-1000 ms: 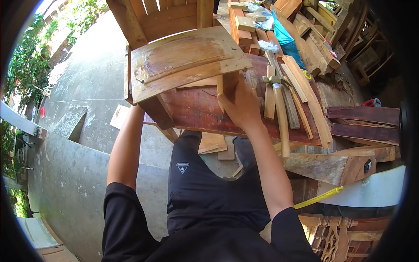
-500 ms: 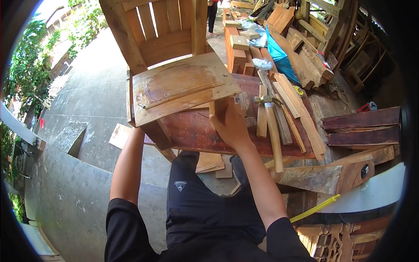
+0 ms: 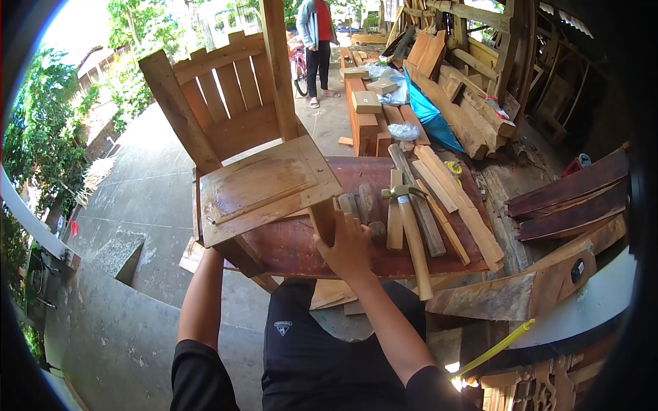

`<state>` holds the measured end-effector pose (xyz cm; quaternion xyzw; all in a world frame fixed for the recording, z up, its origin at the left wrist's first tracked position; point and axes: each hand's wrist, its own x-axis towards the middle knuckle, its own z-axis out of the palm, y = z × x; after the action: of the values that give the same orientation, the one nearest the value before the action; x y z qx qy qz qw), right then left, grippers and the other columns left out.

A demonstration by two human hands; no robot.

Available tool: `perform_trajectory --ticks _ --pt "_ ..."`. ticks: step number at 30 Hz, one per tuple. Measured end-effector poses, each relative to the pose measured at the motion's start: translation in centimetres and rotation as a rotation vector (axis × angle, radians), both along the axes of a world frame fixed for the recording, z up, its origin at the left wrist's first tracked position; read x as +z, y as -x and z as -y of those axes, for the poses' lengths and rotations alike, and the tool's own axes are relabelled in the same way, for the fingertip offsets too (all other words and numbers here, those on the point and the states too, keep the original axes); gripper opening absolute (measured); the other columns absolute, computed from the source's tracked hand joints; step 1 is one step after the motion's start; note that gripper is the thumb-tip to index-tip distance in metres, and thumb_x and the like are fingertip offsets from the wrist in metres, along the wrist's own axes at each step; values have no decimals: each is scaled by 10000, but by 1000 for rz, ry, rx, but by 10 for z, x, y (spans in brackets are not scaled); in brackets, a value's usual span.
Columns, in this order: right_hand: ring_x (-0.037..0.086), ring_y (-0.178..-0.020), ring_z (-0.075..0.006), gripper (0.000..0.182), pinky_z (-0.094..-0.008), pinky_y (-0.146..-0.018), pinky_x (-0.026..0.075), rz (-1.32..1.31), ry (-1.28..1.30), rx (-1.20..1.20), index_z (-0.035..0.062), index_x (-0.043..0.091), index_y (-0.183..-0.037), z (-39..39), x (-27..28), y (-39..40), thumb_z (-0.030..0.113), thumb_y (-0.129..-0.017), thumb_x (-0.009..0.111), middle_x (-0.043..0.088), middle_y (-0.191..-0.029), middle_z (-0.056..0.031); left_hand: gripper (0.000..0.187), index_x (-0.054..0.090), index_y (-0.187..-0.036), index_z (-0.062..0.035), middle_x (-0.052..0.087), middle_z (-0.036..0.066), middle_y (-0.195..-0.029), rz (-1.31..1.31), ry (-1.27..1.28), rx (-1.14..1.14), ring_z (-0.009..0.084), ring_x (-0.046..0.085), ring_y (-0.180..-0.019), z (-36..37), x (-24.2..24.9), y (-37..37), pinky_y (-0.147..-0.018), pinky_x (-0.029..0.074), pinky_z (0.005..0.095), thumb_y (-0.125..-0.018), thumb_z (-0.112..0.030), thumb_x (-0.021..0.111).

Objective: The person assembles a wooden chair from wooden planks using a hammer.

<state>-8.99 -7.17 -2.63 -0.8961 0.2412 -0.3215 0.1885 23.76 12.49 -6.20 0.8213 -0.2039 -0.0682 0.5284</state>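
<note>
Gripping a front leg of the chair (image 3: 264, 185), the right hand (image 3: 349, 250) has its fingers clenched round the wood just under the seat. The chair stands on the red bench (image 3: 384, 257), its slatted back upright toward the yard. The left arm reaches up under the seat's near corner; the left hand is hidden, so I cannot tell its grip. A hammer (image 3: 410, 236) lies just right of the right hand among loose sticks (image 3: 452, 198)

Bright daylight from outside, upper left sky blown out; shed at right in deep shade, details perhaps lost; strong fisheye bending, black vignette corners
</note>
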Motion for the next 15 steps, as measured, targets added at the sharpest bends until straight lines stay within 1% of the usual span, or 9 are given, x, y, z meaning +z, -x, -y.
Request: perform_trajectory --ticks 2,5,8,11,14,15 --pt "678 -1090 -335 549 -508 -1047 384 -46 49 -55 64 538 -1289 -3 11 6 381 -888 739 682 -1114 -209 494 535 -1458 -9 597 120 -1442 -4 1 1 238 577 -1297 -1 -1 1 -1104 451 387 -1073 -317 561" --pt "736 -964 -345 503 -494 -991 430 -188 -149 5 87 563 -1264 1 17 7 416 -913 713 747 -975 -190 491 536 -1456 -9 597 119 -1440 -4 6 3 238 578 -1295 0 -1 2 -1104 451 387 -1074 -316 559" --pt "762 -855 -364 473 -496 -923 473 -207 -171 -24 95 596 -1243 1 4 -1 442 -935 685 770 -859 -174 488 537 -1455 -9 597 118 -1439 -4 17 6 238 579 -1293 0 -2 3 -1104 451 387 -1076 -316 557" --pt "764 -853 -376 453 -500 -867 496 -104 -182 -16 92 613 -1224 2 1 -5 428 -930 689 772 -877 -188 485 538 -1453 -9 598 118 -1437 -4 18 10 238 579 -1291 -1 -2 5 -1104 451 387 -1077 -316 556" --pt "740 -820 -418 503 -523 -874 505 -111 -183 -11 72 605 -1195 3 2 -5 485 -923 694 756 -836 -188 483 538 -1451 -10 598 117 -1436 -3 13 15 238 580 -1289 0 0 7 -1104 450 386 -1078 -315 554" --pt "741 -823 -413 496 -521 -874 504 -117 -182 -9 77 612 -1189 3 3 -4 484 -920 697 758 -841 -184 482 539 -1451 -10 598 117 -1435 -2 14 15 238 580 -1289 0 1 7 -1104 450 386 -1078 -315 553"
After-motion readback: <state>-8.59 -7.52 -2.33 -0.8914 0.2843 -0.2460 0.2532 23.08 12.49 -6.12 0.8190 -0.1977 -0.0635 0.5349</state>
